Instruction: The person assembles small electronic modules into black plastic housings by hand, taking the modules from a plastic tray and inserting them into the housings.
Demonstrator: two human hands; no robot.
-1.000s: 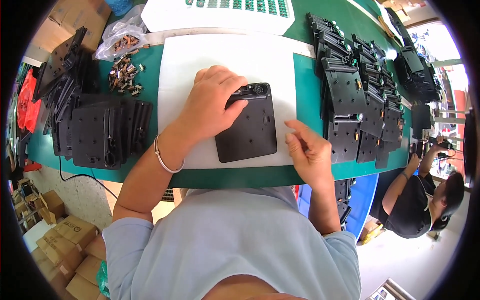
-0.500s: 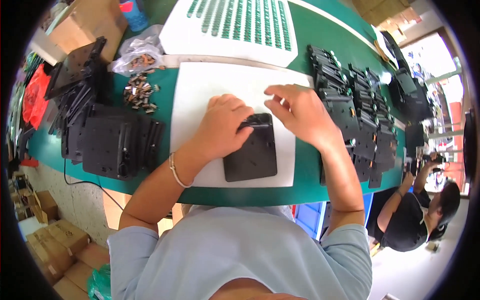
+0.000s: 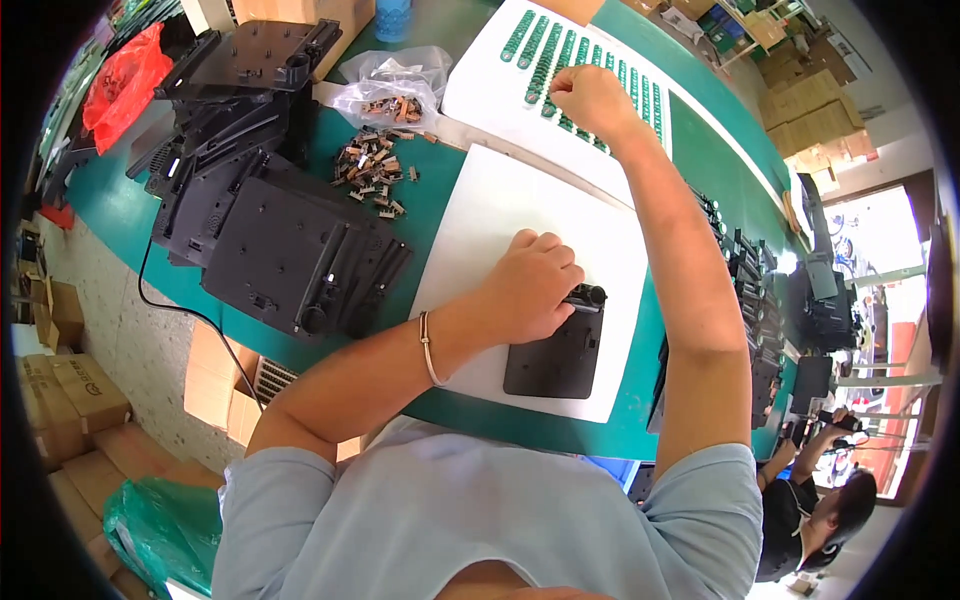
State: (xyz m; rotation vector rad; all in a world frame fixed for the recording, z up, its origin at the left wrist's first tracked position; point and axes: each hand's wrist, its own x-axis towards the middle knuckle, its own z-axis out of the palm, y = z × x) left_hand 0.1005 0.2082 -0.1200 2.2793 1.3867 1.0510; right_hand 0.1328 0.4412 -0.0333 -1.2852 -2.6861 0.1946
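Observation:
A flat black plastic housing (image 3: 552, 365) with a round tube-like part along its far edge lies on a white foam sheet (image 3: 500, 205). My left hand (image 3: 530, 290) has its fingers wrapped over the housing's far left part, hiding some of it. My right hand (image 3: 597, 100) is stretched far forward, over a white board (image 3: 482, 88) that carries rows of small green pieces (image 3: 541, 75). Its fingertips are pinched together above one row. Whether anything small sits between them cannot be made out.
Stacked black housings (image 3: 275, 250) stand at the left. Small metal-and-brown parts (image 3: 372, 170) lie loose beside a clear plastic bag (image 3: 400, 85). More black housings (image 3: 755, 300) line the right side. Another person (image 3: 825, 520) is at the far right.
My right hand has moved from beside the housing forward to the rows of green pieces, its fingers closing to a pinch. The left hand stays on the housing; the view has shifted.

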